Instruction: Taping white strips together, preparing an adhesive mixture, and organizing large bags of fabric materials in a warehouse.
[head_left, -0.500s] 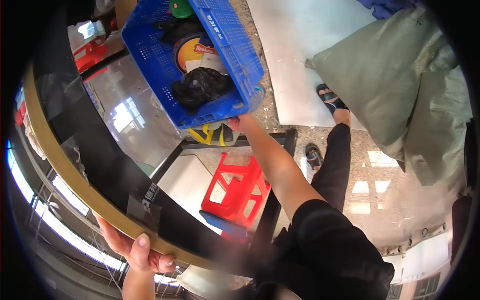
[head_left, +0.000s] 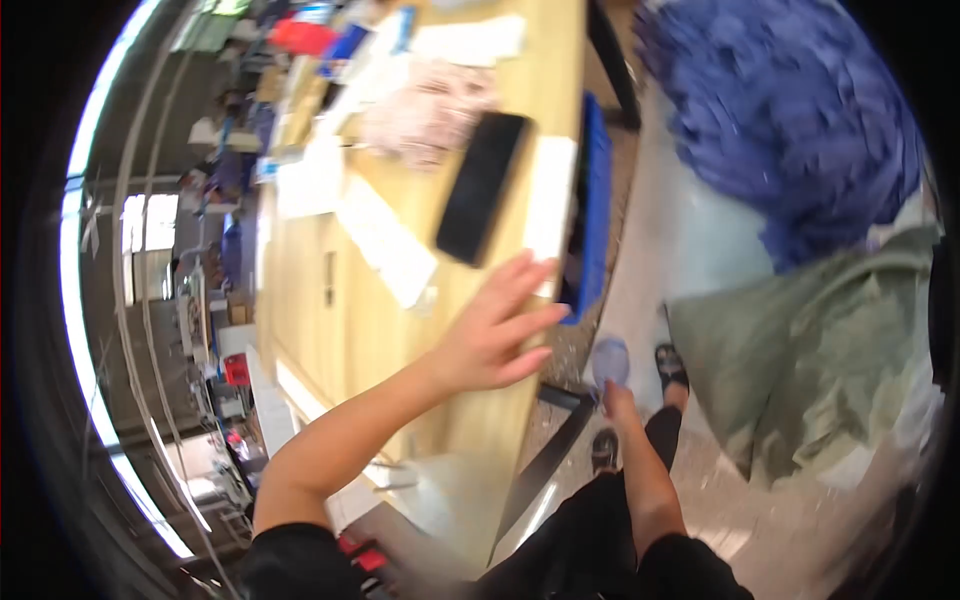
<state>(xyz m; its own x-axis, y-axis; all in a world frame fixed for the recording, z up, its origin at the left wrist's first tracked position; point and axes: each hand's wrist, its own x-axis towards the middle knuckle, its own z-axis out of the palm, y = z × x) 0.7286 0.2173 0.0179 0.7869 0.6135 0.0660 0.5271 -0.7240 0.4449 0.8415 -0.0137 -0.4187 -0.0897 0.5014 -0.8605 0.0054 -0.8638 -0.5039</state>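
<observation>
My left hand reaches over the right edge of the wooden table, its fingers spread, with nothing held. Just beyond its fingertips lie a white strip of paper and a black phone. Low beside the table, my right hand is closed on a rounded pale purple thing, too blurred to name. Part of a blue plastic crate shows below the tabletop, mostly hidden by it.
Pink patterned cloth and white papers lie on the table. To the right are a heap of blue-purple cloth and a grey-green sack or sheet. A dark table leg stands near my feet.
The view has swung from below the table to its top. My left hand has left the table edge it gripped. My right hand has let go of the crate and holds the purple thing.
</observation>
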